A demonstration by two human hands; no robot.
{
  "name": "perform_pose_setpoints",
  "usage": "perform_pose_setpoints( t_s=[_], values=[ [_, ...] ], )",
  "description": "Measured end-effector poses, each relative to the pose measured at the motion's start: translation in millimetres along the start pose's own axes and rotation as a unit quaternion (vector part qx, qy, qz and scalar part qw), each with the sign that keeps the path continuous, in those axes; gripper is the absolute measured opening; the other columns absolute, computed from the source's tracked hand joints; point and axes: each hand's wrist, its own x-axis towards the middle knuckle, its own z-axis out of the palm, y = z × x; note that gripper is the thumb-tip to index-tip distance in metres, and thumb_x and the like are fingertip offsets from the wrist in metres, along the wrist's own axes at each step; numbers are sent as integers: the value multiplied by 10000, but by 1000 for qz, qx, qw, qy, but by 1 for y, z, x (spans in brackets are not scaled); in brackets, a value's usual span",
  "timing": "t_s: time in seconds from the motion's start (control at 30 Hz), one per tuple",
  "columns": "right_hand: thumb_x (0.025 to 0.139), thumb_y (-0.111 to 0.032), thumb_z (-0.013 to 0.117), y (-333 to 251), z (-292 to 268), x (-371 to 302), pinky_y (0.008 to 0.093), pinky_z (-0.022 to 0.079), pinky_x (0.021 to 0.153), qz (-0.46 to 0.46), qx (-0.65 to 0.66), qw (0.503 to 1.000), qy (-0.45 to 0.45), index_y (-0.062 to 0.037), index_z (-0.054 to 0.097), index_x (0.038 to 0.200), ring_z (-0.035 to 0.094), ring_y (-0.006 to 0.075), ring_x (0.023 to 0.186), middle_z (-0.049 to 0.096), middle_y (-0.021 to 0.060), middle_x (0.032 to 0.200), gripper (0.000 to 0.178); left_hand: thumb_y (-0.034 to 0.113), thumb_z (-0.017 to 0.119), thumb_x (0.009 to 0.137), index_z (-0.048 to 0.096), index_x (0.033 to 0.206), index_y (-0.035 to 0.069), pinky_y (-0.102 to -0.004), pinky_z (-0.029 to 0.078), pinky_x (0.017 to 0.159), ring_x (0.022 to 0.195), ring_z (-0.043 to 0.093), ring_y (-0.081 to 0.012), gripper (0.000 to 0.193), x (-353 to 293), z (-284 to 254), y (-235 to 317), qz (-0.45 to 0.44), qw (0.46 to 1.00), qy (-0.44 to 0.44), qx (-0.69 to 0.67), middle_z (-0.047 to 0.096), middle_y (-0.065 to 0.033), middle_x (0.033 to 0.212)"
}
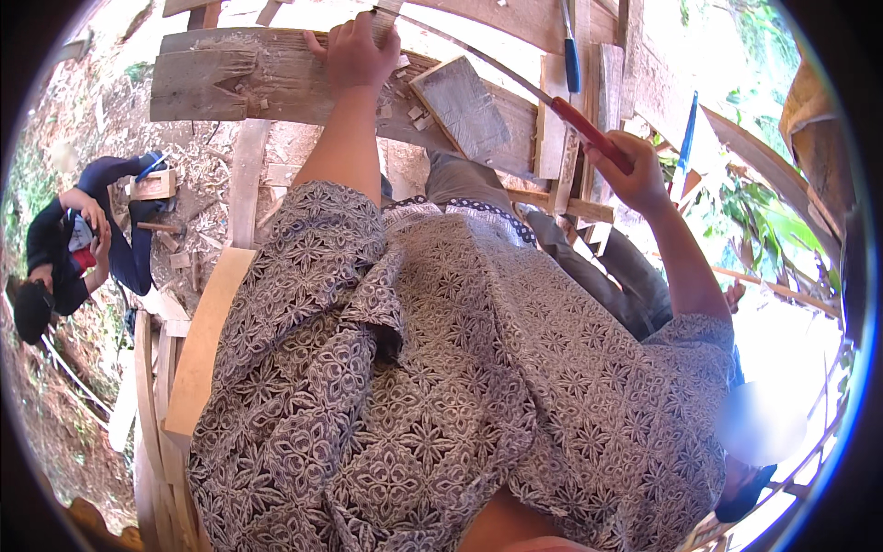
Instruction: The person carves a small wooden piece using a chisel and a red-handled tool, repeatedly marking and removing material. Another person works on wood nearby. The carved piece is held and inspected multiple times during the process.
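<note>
Blade [501, 67] of long, thin metal, red-handled, clenched in right hand [636, 171], could cut left hand [356, 61], gripping pale wooden piece [387, 17] over weathered grey-brown plank [198, 89], should wood shift.

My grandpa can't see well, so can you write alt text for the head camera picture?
A person's right hand grips a long, red-handled tool, while the left hand is at the far edge of a rough wooden board with wood chips on it. Off to the left is another person in dark clothes.
</note>
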Motion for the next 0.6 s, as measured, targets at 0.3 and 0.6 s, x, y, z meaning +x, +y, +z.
perform_pose_setpoints(
  t_s=[0.3,0.6],
  values=[
    [864,-211,736,12,-47,46,376,403,608,-180,113,968,-135,-22,649,925,527,215,631,526,76,698,217,491,680,856,690,1129,110,-635,166,1207,1067,669,-292,469,13,-23,4,-37,999,-21,12,733,-104,1005],
    [877,-176,743,32,-12,72,414,404,562,-226,99,959,-141,-36,545,798,527,315,573,482,106,639,254,469,705,840,682,972,101,-606,170,1212,956,665,-297,392,-4,-33,-32,-28,999,-12,-11,689,-78,886]
  ],
)
